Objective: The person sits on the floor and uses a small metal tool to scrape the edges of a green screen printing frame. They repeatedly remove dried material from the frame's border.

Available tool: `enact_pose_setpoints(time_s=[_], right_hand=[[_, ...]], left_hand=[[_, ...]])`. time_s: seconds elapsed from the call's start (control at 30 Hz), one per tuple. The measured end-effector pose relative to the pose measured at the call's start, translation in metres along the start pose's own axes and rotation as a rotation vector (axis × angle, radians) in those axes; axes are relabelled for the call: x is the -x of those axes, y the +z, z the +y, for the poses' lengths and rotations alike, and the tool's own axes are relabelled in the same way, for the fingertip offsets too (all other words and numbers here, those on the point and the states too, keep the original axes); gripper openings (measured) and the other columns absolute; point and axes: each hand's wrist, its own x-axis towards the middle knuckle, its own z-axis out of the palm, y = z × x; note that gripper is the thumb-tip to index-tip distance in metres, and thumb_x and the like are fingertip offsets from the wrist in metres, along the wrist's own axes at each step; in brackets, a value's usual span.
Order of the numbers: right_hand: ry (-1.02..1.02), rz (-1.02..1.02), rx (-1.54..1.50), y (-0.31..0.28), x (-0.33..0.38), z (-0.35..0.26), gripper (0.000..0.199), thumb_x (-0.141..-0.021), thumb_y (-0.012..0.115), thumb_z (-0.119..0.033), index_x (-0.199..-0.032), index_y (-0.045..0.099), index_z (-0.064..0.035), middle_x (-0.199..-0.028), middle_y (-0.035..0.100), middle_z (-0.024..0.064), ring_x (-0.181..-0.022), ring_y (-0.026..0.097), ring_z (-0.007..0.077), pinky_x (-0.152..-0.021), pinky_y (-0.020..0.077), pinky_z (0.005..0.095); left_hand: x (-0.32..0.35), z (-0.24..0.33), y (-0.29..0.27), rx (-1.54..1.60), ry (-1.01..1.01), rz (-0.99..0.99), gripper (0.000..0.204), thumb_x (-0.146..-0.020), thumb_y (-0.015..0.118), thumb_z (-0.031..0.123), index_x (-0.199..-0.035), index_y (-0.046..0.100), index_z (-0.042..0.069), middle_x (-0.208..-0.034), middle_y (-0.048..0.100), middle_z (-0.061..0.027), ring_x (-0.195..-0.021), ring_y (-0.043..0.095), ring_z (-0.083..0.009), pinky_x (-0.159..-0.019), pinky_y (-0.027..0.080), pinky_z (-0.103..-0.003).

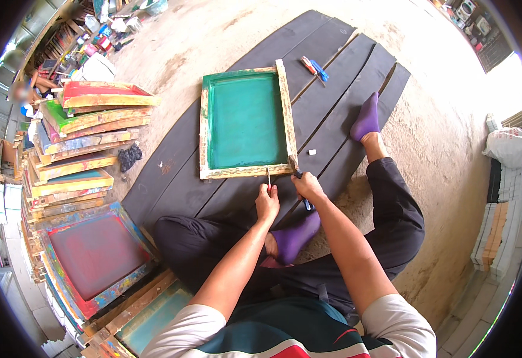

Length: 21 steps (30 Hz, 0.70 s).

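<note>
In front of me lies a wooden screen-printing frame (pixel 203 119) with green mesh (pixel 248 119). My left hand (pixel 267 204) is closed around a screwdriver (pixel 268 176) with a thin shaft and a red handle mostly hidden by the fingers. Its tip meets the frame's near rail. My right hand (pixel 310 188) grips what looks like a hammer (pixel 295 164), its dark metal end at the frame's near right corner. A dark and blue handle end shows below that hand. Pliers (pixel 316 68) with red and blue handles lie beyond the frame's right side.
Dark boards (pixel 171 179) form the work surface under the frame. A small white block (pixel 312 152) lies right of it. Several used frames (pixel 94 125) are stacked at left, a red-meshed frame (pixel 99 253) nearer me. My purple-socked foot (pixel 366 119) rests at the boards' right edge.
</note>
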Motion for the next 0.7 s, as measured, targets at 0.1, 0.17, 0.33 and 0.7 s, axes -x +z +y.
enact_pose_setpoints(time_s=[0.1, 0.17, 0.33, 0.7], right_hand=[[-0.003, -0.038, -0.005, -0.006, 0.002, 0.0, 0.053, -0.101, 0.062, -0.039, -0.073, 0.066, 0.0049, -0.061, 0.068, 0.0137, -0.058, 0.072, 0.0264, -0.064, 0.0581, 0.0417], [-0.008, -0.045, -0.001, -0.006, -0.001, 0.002, 0.052, -0.1, 0.06, -0.041, -0.078, 0.069, 0.0049, -0.063, 0.07, 0.0159, -0.065, 0.074, 0.0302, -0.07, 0.0591, 0.0435], [-0.013, -0.069, -0.003, -0.01, 0.0, 0.004, 0.052, -0.1, 0.06, -0.042, -0.078, 0.069, 0.0044, -0.063, 0.07, 0.0158, -0.067, 0.075, 0.0308, -0.071, 0.0589, 0.0439], [-0.048, -0.056, 0.032, -0.007, -0.006, 0.006, 0.051, -0.1, 0.063, -0.04, -0.077, 0.067, 0.0052, -0.064, 0.07, 0.0146, -0.063, 0.073, 0.0268, -0.066, 0.0577, 0.0421]], left_hand=[[0.003, 0.0, 0.011, 0.004, 0.009, 0.049, 0.031, -0.107, 0.057, 0.036, -0.104, 0.056, 0.005, -0.087, 0.071, -0.0219, -0.085, 0.07, -0.0474, -0.074, 0.052, -0.054], [0.002, -0.006, 0.017, 0.03, 0.003, 0.066, 0.032, -0.108, 0.055, 0.037, -0.105, 0.056, 0.005, -0.084, 0.07, -0.0206, -0.081, 0.07, -0.0453, -0.072, 0.053, -0.053], [0.006, 0.007, 0.022, 0.294, -0.252, -0.052, 0.034, -0.11, 0.05, 0.04, -0.107, 0.057, 0.007, -0.068, 0.064, -0.0107, -0.051, 0.064, -0.0265, -0.047, 0.05, -0.042], [0.01, 0.012, 0.025, 0.44, -0.336, -0.084, 0.03, -0.111, 0.048, 0.039, -0.105, 0.055, 0.01, -0.06, 0.056, -0.0051, -0.039, 0.051, -0.016, -0.035, 0.04, -0.033]])
